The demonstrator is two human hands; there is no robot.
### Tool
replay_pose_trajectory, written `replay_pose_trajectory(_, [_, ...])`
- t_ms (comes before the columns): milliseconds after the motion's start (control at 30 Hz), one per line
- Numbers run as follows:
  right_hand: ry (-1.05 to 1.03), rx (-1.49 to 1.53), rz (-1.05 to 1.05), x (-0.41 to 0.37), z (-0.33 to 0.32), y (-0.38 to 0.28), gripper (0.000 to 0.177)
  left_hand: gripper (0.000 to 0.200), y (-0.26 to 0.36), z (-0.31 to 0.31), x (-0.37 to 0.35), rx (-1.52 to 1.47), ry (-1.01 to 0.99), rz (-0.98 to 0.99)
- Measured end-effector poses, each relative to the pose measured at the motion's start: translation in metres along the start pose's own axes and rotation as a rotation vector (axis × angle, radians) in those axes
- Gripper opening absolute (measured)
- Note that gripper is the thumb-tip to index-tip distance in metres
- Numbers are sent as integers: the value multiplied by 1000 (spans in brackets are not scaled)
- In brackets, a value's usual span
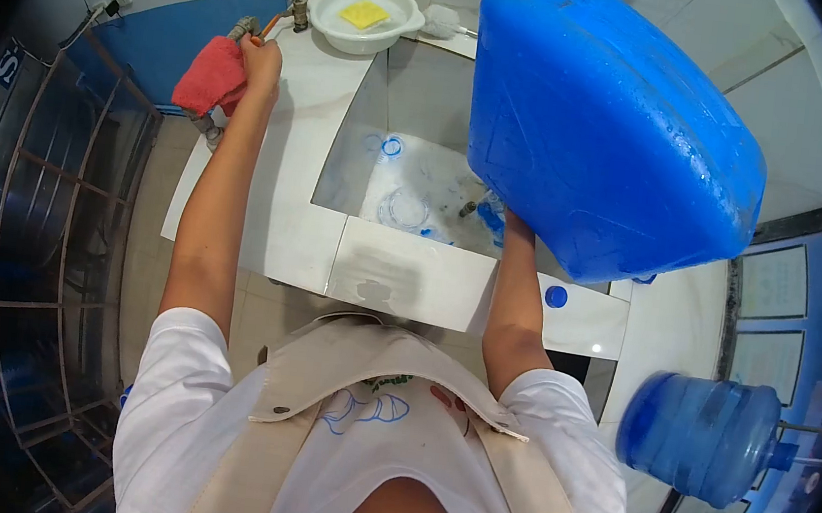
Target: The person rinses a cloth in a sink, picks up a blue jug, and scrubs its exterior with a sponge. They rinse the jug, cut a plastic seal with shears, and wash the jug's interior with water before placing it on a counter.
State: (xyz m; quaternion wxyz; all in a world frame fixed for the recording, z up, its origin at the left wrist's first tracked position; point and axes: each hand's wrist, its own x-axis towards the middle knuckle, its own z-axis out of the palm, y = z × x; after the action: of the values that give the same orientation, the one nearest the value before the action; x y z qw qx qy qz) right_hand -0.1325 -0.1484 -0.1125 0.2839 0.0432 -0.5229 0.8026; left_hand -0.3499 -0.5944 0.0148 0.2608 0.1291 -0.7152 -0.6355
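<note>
My left hand reaches to the pipework at the counter's left edge, its fingers closed round an orange valve handle. A red cloth hangs over the pipe beside it. On the right, a large blue jerrycan stands tilted over the sink. My right arm goes under its lower edge; only part of my right hand shows, and its fingers are hidden. Clear water bottles or rings lie blurred in the sink.
A white basin with a yellow sponge and a brush stand behind the sink. On the front ledge lies a blue cap. A large water bottle is at right, a metal rack at left.
</note>
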Motion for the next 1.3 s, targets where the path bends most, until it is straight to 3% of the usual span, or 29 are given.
replay_pose_trajectory(67, [26, -537, -101, 0, -5, 7, 51, 52, -8, -3, 3, 98, 12, 81])
replay_pose_trajectory(133, [24, -1393, -223, 0, -9, 10, 51, 67, 5, -7, -11, 127, -104, -38])
replay_pose_trajectory(167, [5, -1601, -236, -1, -11, 10, 52, 67, 14, -8, -19, 129, -108, -39])
replay_pose_trajectory(233, [-3, -1693, -247, -1, -20, 18, 52, 72, 31, -7, -37, 376, -79, 32])
replay_pose_trajectory(300, [-23, -780, -137, 1, -26, 24, 49, 75, 46, -4, -52, 380, -94, 16])
replay_pose_trajectory(333, [-20, -806, -154, 0, -27, 23, 49, 77, 50, -3, -56, 384, -108, 2])
replay_pose_trajectory(433, [-38, -1382, -274, 0, -32, 20, 49, 82, 41, 5, -53, 361, -68, 34])
replay_pose_trajectory(633, [-85, -1665, -381, 2, -41, 26, 50, 85, 40, 12, -46, 429, 3, 131])
replay_pose_trajectory(700, [-132, -2027, -451, 2, -39, 22, 52, 85, 38, 11, -44, 420, -15, 131])
replay_pose_trajectory(1033, [3, -1885, -427, 1, -20, 12, 55, 84, 37, 13, -41, 413, -30, 160])
replay_pose_trajectory(1100, [-77, -1640, -283, 1, -23, 11, 56, 84, 38, 13, -40, 419, -25, 159])
replay_pose_trajectory(1233, [14, -1692, -224, 2, -6, 3, 54, 82, 32, 13, -34, 420, -4, 194])
replay_pose_trajectory(1300, [-8, -430, -54, 0, -13, 10, 57, 82, 32, 13, -33, 424, -2, 199])
